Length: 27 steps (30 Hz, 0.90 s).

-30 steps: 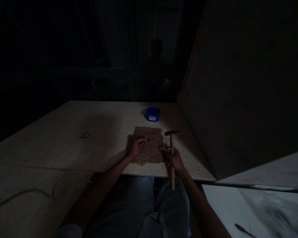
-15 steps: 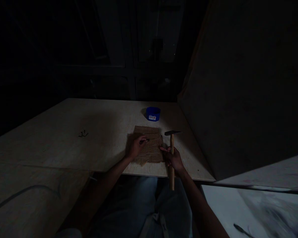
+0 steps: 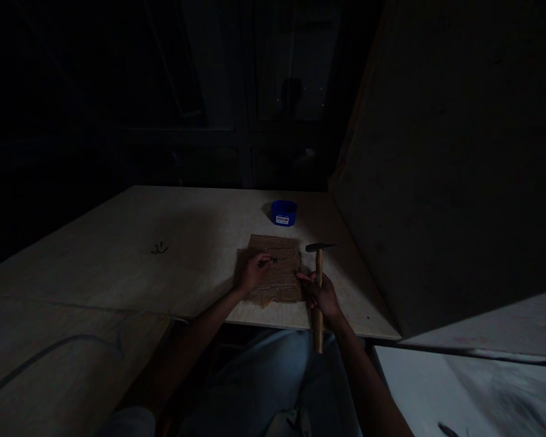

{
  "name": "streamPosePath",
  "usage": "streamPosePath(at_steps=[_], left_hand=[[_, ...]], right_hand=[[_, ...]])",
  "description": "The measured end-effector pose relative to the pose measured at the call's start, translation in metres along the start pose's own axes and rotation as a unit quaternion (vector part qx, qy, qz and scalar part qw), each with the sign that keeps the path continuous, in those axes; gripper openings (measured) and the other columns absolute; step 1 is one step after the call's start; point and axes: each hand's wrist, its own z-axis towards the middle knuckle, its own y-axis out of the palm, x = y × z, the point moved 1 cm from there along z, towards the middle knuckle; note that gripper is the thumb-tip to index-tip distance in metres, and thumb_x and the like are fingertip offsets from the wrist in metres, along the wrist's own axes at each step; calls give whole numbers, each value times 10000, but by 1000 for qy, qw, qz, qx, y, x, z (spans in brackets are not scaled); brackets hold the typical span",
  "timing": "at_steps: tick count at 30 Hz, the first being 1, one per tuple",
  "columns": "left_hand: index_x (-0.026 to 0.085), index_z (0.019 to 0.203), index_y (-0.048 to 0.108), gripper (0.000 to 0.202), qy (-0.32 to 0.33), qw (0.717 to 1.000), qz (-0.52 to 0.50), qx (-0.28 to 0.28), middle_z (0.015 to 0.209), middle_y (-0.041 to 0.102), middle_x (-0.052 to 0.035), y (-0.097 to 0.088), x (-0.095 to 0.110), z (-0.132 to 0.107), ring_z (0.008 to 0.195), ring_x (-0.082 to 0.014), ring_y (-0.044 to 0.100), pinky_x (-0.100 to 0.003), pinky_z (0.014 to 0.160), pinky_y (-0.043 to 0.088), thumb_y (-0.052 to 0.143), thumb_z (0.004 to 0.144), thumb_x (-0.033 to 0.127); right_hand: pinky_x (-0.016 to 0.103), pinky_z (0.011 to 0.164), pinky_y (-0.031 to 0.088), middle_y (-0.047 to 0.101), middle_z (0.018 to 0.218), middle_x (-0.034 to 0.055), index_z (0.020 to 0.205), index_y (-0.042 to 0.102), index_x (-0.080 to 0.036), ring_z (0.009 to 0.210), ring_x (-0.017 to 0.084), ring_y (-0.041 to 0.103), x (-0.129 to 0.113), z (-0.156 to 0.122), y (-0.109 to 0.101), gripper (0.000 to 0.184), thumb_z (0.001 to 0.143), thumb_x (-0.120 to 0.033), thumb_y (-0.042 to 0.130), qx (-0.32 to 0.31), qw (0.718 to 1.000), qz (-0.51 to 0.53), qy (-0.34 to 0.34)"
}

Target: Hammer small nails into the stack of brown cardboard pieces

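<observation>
My left hand rests on a brown cardboard piece near the front edge of a pale wooden board. Its fingers pinch a small dark nail against the cardboard. My right hand is closed round the wooden handle of a hammer, held upright just right of the cardboard, its dark metal head at the top. The scene is very dim.
A small blue tub stands behind the cardboard. A few loose dark nails lie at the board's left. A large upright panel leans at the right. A white sheet lies lower right. My legs in jeans are below the board.
The view has shifted slightly. My left hand's fingers have drawn the nail in a little on the cardboard. The hammer stays upright in my right hand.
</observation>
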Motion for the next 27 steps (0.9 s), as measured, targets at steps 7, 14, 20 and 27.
streamPosePath(at_steps=[7, 14, 20, 27], left_hand=[[172, 999, 694, 159, -4, 1000, -14, 1, 960, 775, -70, 3, -7, 1, 895, -193, 727, -316, 813, 574, 671, 847, 211], [204, 1008, 702, 153, -9, 1000, -12, -6, 985, 774, -50, 5, -10, -3, 903, -192, 727, -316, 828, 569, 661, 861, 210], [228, 1057, 708, 215, -21, 1000, -5, -14, 998, 781, -43, 5, -6, -5, 914, -206, 731, -328, 836, 571, 657, 855, 173], [238, 1024, 727, 244, -27, 999, 1, -22, 989, 776, -39, 6, -2, -4, 907, -225, 730, -340, 856, 565, 661, 822, 119]], right_hand=[[191, 252, 328, 783, 967, 54, 833, 445, -242, 278, 20, 349, -6, -6, 5, 437, 672, -432, 803, 12, 1000, -25, 4], [179, 241, 257, 619, 577, -31, 855, 575, -199, 264, 46, 330, -31, -22, 22, 464, 828, -658, 633, 6, 986, -168, 17], [198, 293, 293, 544, 577, -38, 996, 681, -191, 336, 78, 378, -67, -35, 52, 470, 882, -636, 583, -38, 945, -321, 41], [221, 500, 457, 657, 724, 42, 1140, 726, -177, 626, 168, 590, -81, -29, 77, 430, 941, -510, 542, -83, 900, -427, -19]])
